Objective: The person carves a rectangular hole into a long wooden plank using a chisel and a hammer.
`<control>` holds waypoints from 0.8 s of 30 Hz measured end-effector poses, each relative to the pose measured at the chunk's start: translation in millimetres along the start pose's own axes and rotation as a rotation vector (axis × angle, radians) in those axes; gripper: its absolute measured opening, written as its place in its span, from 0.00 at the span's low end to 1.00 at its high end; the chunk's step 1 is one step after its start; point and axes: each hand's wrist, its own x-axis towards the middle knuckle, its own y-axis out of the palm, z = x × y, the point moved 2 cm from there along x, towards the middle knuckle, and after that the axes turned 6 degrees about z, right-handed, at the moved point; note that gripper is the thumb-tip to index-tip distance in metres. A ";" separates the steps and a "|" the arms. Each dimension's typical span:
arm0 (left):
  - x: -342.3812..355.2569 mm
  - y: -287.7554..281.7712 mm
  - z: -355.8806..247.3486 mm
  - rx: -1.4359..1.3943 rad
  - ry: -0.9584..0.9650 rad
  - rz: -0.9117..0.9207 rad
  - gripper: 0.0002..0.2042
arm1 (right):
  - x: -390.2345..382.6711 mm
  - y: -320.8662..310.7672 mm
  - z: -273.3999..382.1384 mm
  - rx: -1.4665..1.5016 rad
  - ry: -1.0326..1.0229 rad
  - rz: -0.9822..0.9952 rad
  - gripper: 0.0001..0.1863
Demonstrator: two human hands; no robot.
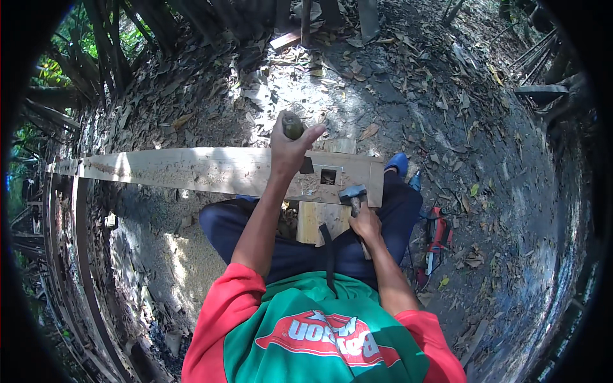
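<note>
My left hand (pixel 287 143) is closed round a thick olive-brown handle (pixel 292 124), raised over a long pale plank (pixel 217 167). A dark flat piece (pixel 306 166), possibly that tool's blade, shows just below the hand, beside a square hole (pixel 328 177) cut in the plank. My right hand (pixel 365 225) grips the wooden handle of a hammer (pixel 350 193), whose metal head lies at the plank's near edge, right of the hole. The plank lies crosswise over a yellowish board (pixel 306 220) between my legs, with wood shavings on its face.
A red power tool (pixel 438 233) lies on the ground to my right, near a blue shoe (pixel 397 163). Dry leaves cover much of the dirt (pixel 479 191). Upright timbers (pixel 83 242) stand at the left; poles and branches (pixel 305 22) line the far side.
</note>
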 end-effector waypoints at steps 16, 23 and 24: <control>6.4 43.3 92.2 -0.053 -0.279 0.195 0.19 | 1.1 10.2 -11.6 0.051 -0.081 -0.065 0.23; -14.2 35.3 133.0 -0.103 -0.177 0.145 0.14 | 5.0 11.2 -11.9 0.109 -0.120 -0.051 0.24; -12.9 34.8 135.6 -0.138 -0.168 0.156 0.14 | 9.0 11.3 -15.6 0.148 -0.126 -0.039 0.23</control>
